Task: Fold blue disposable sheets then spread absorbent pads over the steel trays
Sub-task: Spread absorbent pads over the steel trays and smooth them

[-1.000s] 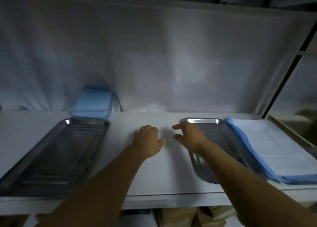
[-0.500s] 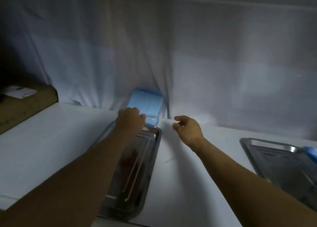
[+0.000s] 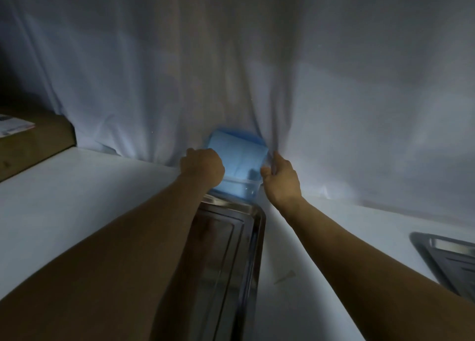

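— Where's the pack?
— The blue plastic-wrapped pack of folded pads (image 3: 237, 160) leans on the white cloth backdrop (image 3: 231, 70), between your hands. Your left hand (image 3: 203, 167) curls on its left edge; your right hand (image 3: 280, 176) pinches its right edge.
— The tray?
— The long steel tray (image 3: 231, 250) lies just below your grip.

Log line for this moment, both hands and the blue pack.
left hand: grips blue pack left side | right hand: holds right edge | pack: against cloth backdrop, behind steel tray | pads: not yet spread
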Available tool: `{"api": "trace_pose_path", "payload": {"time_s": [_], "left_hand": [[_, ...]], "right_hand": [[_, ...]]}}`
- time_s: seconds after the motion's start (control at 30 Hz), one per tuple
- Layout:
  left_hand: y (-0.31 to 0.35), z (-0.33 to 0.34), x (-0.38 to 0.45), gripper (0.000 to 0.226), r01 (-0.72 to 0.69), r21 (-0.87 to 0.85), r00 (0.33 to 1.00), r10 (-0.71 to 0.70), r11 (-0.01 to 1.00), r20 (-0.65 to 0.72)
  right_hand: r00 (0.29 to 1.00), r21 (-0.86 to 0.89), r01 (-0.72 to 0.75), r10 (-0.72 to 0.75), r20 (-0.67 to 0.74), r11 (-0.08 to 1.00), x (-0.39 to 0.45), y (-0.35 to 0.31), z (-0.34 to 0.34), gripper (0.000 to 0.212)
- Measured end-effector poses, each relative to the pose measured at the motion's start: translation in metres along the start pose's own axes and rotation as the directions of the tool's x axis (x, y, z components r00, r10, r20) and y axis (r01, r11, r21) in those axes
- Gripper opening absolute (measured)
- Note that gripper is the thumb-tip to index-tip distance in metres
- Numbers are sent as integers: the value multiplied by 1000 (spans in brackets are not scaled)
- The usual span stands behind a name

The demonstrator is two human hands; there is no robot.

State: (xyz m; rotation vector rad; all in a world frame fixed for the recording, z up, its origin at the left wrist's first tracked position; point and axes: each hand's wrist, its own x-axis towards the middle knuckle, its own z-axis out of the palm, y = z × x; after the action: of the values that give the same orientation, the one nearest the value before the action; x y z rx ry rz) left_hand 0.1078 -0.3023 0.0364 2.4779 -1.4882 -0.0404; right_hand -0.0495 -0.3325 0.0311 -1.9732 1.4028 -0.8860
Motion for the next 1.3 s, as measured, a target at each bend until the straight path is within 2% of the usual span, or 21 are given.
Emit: {"api": "trace_pose_path", "payload": {"time_s": [0.07, 0.13, 0.27, 0.53, 0.63, 0.7, 0.77, 0.83, 0.93, 1.03, 1.13, 1.23, 1.3], "left_hand": [[-1, 3, 6, 38, 18, -21, 1000, -18, 1000, -5], [0, 2, 7, 38, 44, -80, 996, -50, 996, -70], [8, -3, 5, 42, 62, -275, 979, -113, 959, -172], [23, -29, -25, 26, -65, -592, 957, -117, 803, -264], [29, -48, -46, 27, -116, -711, 959, -107, 693, -261], [35, -61, -61, 33, -118, -747, 968, -91, 654, -232], [39, -74, -77, 31, -99, -793, 980, -79, 601, -182], [44, -86, -94, 26, -85, -862, 989, -65, 500, -135], [50, -100, -116, 43, -53, -914, 994, -63, 403, -85], [53, -110, -136, 56, -32, -930, 996, -68, 367, -61], [52, -114, -154, 51, -62, -934, 998, -9, 351, -69], [55, -121, -178, 33, -86, -933, 996, 65, 350, -68], [59, -125, -193, 29, -102, -931, 991, 120, 351, -64]], "right_hand": [[1000, 23, -2, 2, -6, 1000, 4, 1, 4, 52], [1000, 55, -9, 10, -4, 998, 4, 2, 6, 52], [1000, 104, -17, 18, -13, 994, -1, 2, 5, 50], [992, 206, -93, 109, -69, 974, -19, -14, -24, 47], [990, 290, -119, 138, -44, 949, -32, -24, -37, 52], [987, 349, -146, 162, -16, 926, -41, -30, -45, 54], [982, 412, -179, 187, 22, 893, -53, -37, -55, 48], [978, 474, -203, 199, 59, 857, -66, -46, -66, 37], [977, 534, -205, 200, 67, 820, -85, -57, -84, 29], [970, 568, -223, 236, 52, 792, -102, -63, -104, 25], [959, 624, -253, 275, 63, 739, -119, -66, -124, 17], [947, 630, -293, 308, 89, 719, -137, -69, -145, 50], [930, 622, -338, 352, 106, 706, -147, -70, -158, 52]]}}
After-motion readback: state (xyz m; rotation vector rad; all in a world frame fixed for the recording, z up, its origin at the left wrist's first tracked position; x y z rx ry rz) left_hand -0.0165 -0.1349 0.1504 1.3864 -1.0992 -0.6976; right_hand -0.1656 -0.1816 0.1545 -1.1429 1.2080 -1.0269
